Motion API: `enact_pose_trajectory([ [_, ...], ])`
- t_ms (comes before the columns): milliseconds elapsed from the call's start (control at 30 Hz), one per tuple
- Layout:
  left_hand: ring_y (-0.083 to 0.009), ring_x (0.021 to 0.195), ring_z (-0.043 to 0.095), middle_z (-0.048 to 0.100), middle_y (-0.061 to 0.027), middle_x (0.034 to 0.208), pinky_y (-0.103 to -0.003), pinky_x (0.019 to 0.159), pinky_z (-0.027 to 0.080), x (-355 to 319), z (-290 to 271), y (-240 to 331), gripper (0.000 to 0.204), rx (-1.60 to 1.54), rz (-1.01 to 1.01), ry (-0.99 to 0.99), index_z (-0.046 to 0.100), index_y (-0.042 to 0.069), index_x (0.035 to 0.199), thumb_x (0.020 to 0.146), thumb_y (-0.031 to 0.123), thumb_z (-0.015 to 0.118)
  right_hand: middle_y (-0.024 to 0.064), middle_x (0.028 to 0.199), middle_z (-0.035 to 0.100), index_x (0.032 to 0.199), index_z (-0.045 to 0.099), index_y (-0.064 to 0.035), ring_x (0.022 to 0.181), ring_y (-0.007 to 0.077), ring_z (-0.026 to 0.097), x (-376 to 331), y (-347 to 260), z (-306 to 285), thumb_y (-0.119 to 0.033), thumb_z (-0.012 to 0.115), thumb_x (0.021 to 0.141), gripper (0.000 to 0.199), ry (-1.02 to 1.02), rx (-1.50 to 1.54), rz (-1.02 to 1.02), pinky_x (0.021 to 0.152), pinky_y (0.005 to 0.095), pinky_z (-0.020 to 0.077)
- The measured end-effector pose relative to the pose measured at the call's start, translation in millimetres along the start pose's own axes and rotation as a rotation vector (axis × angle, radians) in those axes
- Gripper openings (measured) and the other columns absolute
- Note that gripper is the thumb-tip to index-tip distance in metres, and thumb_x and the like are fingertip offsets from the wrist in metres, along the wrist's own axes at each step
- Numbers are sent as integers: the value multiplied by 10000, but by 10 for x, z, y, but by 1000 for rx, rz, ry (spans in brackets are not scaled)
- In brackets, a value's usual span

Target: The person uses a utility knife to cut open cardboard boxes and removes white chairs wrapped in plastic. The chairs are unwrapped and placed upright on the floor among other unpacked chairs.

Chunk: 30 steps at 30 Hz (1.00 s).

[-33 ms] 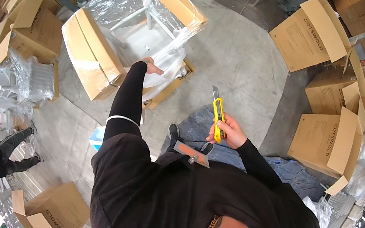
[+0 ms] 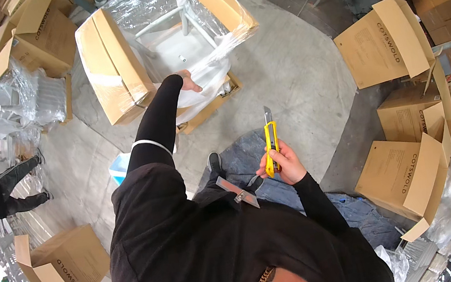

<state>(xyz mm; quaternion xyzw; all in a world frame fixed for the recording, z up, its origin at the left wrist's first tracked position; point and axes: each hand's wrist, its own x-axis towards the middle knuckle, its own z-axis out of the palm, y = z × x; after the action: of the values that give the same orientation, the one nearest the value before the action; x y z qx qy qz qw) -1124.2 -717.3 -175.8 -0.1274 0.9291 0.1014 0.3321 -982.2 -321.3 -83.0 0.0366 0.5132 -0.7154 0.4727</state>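
I judged the unpacking about half done: the white chair point(image 2: 179, 43) stood on the floor, plastic wrap point(image 2: 209, 70) and cardboard point(image 2: 109, 65) on it. My left hand point(image 2: 188, 81) gripped the wrap; my right hand point(image 2: 281, 163) clamped the yellow knife point(image 2: 270, 140).

left hand point(image 2: 188, 80) outstretched forward, right hand point(image 2: 282, 163) fisted, raised

A warehouse or packing floor: bare concrete floor point(image 2: 296, 66), many open cardboard boxes point(image 2: 386, 47) standing around, furniture wrapped in clear plastic film point(image 2: 173, 26), and stacked white wrapped pieces point(image 2: 22, 104) at the left edge
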Motion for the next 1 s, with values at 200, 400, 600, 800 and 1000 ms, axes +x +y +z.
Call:
enact_pose_trajectory([
  [200,-289,1229,506,555,-122,1285,-480,983,395,329,126,29,657,40,-24,13,583,78,1221,731,510,662,116,860,618,1168,387,-36,764,268,686,507,-184,-3,-117,434,992,199,43,-197,-94,662,364,579],
  [400,-306,1099,580,584,-176,1201,-414,935,456,568,241,-120,721,-101,68,-13,594,17,1185,655,486,733,107,864,607,1174,372,-31,767,242,683,1032,-284,156,-92,417,986,203,26,-295,-134,670,344,574],
  [600,-343,1044,597,586,-209,1192,-352,915,480,754,391,-204,759,-308,53,44,595,-42,1124,609,483,783,102,871,606,1178,373,-38,766,234,685,1262,-331,247,-96,414,987,204,11,-312,-143,659,331,571],
  [800,-300,1094,586,581,-135,1242,-380,938,469,714,280,-87,549,-151,-26,-95,645,104,1114,663,403,744,97,867,604,1161,381,-41,744,224,682,1393,-346,286,-106,424,981,196,46,-353,-121,650,324,565],
  [1000,-281,990,650,678,-153,1022,-403,876,510,488,356,-65,370,-42,-20,192,699,81,1005,743,339,660,135,807,623,1159,376,-27,694,249,683,1822,-187,249,-117,467,954,242,164,-787,-310,596,366,543],
])
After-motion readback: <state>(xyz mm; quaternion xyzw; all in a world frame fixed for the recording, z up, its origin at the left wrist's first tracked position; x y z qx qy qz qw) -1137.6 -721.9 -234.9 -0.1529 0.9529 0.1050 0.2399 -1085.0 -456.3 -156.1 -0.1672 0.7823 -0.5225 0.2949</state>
